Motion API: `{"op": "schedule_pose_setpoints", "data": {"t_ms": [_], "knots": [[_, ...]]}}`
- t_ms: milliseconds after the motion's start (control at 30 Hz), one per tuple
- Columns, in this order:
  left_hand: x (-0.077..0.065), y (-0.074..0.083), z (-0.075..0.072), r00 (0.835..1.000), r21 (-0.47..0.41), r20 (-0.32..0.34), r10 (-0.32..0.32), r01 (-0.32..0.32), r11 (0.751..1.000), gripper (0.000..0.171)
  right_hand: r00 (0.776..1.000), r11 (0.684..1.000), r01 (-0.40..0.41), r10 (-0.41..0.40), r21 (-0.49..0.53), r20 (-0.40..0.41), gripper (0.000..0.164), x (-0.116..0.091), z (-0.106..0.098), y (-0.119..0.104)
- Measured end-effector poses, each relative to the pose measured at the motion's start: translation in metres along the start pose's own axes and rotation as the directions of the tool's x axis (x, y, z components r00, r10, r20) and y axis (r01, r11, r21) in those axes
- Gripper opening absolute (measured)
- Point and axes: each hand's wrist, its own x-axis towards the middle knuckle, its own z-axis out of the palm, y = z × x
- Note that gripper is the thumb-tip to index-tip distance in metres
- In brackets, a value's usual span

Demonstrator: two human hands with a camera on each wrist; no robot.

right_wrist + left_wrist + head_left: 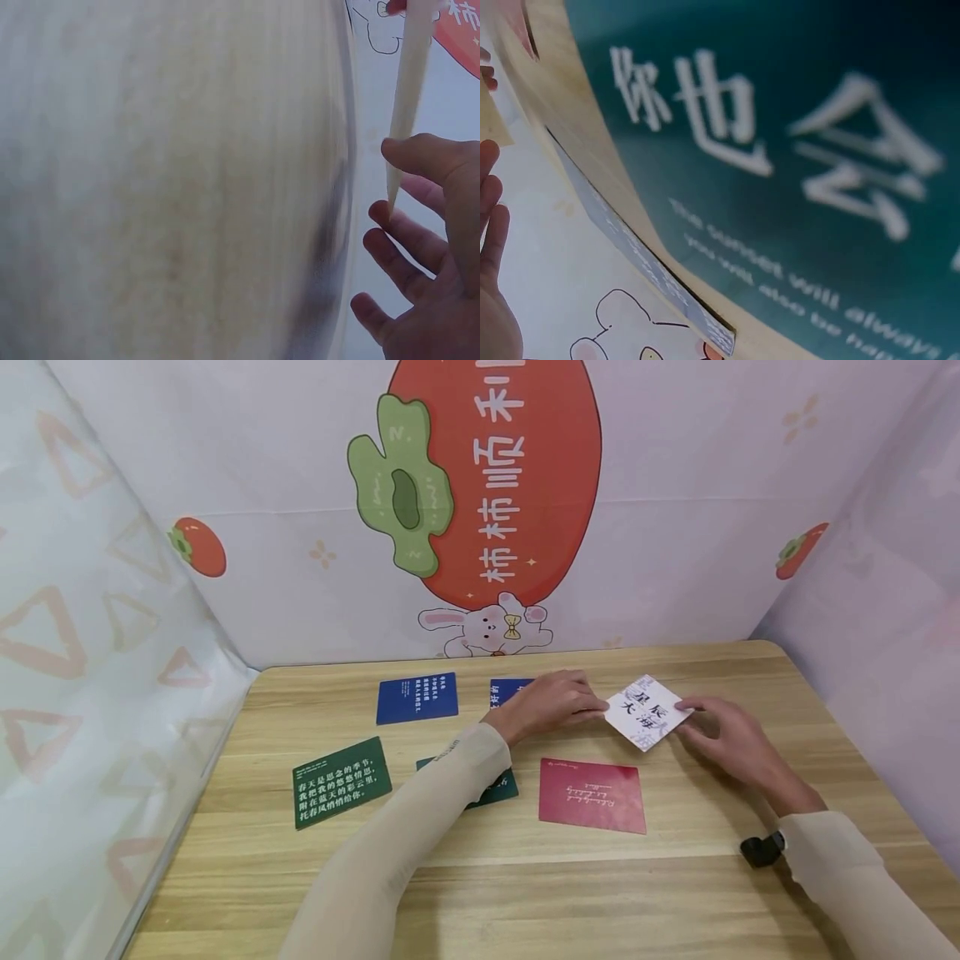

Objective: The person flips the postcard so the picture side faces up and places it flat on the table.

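Note:
A white square card with dark and purple Chinese lettering is held between both hands, one corner toward each. At its left corner the fingertips of my left hand pinch it. My right hand grips the right corner, and in the right wrist view the card is seen nearly edge-on between thumb and fingers of the right hand. Below the left forearm lies a green card, partly hidden by the sleeve. A blue card is partly covered by the left hand.
On the wooden table lie a pink card in front of the white one, a second blue card at the back left, and another green card at left. A printed cloth hangs behind the table.

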Motion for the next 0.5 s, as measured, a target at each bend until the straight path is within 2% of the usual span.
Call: {"op": "schedule_pose_setpoints", "data": {"t_ms": [200,500], "knots": [[0.0007,-0.0018,0.0062,0.997,-0.023,0.017,-0.073,0.074,0.997,0.038,1.0,0.999,0.02,-0.02,-0.05,0.005,0.036,-0.0012,0.0025,-0.0017],[0.0067,0.0015,0.0111,0.982,-0.056,0.083,-0.171,0.176,0.983,0.052,0.998,0.969,0.055,-0.051,-0.241,0.024,0.041,0.0017,0.0029,-0.0051]]}}
